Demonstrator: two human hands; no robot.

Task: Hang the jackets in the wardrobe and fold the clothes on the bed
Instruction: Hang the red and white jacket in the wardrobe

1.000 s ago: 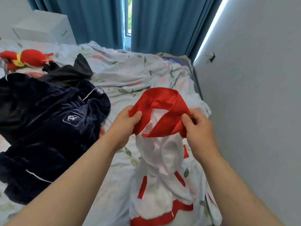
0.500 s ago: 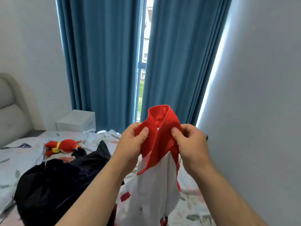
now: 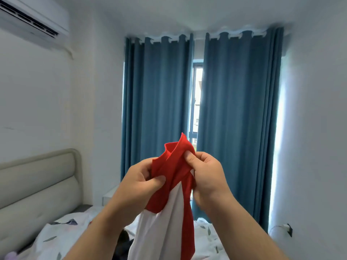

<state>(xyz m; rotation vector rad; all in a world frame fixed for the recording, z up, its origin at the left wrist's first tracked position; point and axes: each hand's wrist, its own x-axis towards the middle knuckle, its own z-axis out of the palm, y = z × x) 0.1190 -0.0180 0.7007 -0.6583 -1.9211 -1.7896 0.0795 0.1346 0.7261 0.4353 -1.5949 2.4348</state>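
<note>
A red-and-white garment hangs in the air in front of me, its red collar bunched at the top and its white body trailing down out of frame. My left hand pinches the red collar on the left side. My right hand grips the collar's right side, thumb pressed on the red cloth. The two hands are close together at chest height above the bed. A small patch of a dark garment shows between my forearms on the bed; most of it is hidden.
Blue curtains hang straight ahead with a narrow window gap between them. A padded headboard stands at the left under an air conditioner. A white wall with a socket lies close on the right. A white nightstand peeks behind my left arm.
Both hands have lifted the red-and-white garment off the bed and drawn together, bunching the collar. My view has tilted up from the bed to the curtains and ceiling.
</note>
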